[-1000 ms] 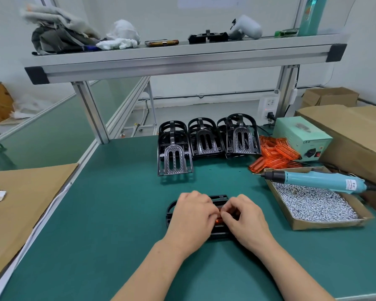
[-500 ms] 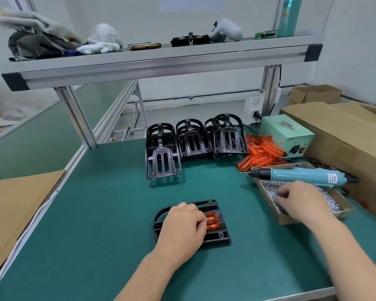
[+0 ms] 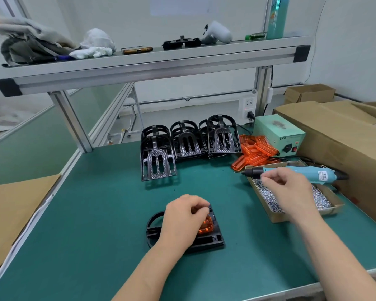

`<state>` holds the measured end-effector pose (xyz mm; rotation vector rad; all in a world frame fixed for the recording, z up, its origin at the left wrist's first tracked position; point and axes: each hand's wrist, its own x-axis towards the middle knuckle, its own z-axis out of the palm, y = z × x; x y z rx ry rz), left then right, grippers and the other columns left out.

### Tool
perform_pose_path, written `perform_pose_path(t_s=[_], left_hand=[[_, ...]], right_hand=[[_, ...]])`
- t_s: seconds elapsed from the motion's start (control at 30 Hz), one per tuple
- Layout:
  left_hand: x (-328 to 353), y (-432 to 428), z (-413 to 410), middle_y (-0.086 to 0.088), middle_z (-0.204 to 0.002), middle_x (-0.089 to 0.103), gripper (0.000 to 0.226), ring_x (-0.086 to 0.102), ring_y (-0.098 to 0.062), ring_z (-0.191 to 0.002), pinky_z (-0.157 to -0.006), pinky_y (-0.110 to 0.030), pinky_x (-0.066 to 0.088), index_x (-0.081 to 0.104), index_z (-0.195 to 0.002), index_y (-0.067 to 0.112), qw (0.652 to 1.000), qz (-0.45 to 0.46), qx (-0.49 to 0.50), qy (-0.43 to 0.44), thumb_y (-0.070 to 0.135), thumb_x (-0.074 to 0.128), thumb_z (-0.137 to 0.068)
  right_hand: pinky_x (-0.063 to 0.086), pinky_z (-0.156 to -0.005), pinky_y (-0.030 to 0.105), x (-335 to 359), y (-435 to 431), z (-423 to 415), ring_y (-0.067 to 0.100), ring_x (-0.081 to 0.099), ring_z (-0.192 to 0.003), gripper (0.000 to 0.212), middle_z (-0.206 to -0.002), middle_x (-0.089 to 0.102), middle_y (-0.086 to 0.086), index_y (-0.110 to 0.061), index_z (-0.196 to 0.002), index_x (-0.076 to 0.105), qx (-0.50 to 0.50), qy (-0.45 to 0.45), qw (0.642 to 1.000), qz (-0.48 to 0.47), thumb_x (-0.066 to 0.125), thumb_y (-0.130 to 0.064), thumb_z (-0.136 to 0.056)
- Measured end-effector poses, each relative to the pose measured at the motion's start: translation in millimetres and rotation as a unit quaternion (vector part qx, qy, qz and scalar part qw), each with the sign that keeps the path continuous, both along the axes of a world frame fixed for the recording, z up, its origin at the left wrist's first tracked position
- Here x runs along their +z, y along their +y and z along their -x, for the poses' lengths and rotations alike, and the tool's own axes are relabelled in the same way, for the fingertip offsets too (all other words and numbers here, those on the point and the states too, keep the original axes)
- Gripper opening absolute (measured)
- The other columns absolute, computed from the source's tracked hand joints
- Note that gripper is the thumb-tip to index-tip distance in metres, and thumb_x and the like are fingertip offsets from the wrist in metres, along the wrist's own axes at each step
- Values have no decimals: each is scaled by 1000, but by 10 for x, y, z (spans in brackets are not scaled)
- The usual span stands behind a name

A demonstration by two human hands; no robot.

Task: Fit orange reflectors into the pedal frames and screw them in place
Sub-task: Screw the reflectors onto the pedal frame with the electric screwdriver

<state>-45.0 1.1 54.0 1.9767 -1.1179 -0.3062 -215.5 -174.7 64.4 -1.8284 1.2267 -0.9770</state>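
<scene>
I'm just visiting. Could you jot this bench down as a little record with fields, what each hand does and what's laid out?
Left hand: grips the pedal frame on the green table
Reflector: orange, seated in that frame, partly under the hand
Right hand: fingertips pinched above the box of screws; any screw too small to tell
Screwdriver: blue, lying across the box
Spares: black frames in a row at the back, loose reflectors heaped to their right

Bright, even light falls from above, leaving soft, faint shadows under the pedal frame (image 3: 208, 241) at six o'clock. The right hand (image 3: 291, 192) at three o'clock is motion-blurred. The shelf (image 3: 161, 64) bows at the edges.
</scene>
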Motion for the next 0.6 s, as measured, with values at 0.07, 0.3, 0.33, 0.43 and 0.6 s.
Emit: perform_pose_path(t_s=[0.07,0.3,0.33,0.43,0.6], left_hand=[[47,-72,74,14,-82,74,15,67,-4,-82,-84,-24,54,78,-86,27,988,30,12,154,14,71,-86],[83,-174,239,-4,-81,76,12,59,-12,-72,-68,-21,47,82,-87,19,903,118,5,413,12,72,-88],[78,-162,238,-4,-82,76,12,60,-12,-74,-71,-22,48,82,-86,21,902,120,5,415,12,74,-86],[41,-140,226,-5,-86,78,13,67,-16,-82,-82,-28,53,82,-83,20,902,136,29,410,8,76,-84],[-3,-122,257,-10,-84,77,16,70,-19,-78,-79,-36,56,82,-81,20,891,181,71,411,6,75,-83]], right_hand=[[41,-54,15,20,225,-140,0,53,-53,10,-66,71,-6,-15,-81,75,64,-131,986,-83,73,-9,-88],[30,-40,14,-115,786,-535,4,43,-45,33,-56,60,1,-11,-64,65,159,-234,929,-240,65,-18,-96],[29,-40,13,-115,807,-561,4,42,-44,36,-54,59,1,-12,-62,63,151,-235,929,-244,64,-19,-97],[31,-42,12,-150,847,-627,3,42,-43,41,-52,57,1,-12,-57,61,138,-223,941,-213,64,-20,-97],[37,-51,19,-172,847,-684,7,49,-47,42,-55,64,3,-16,-56,64,136,-157,969,-135,66,-28,-97]])
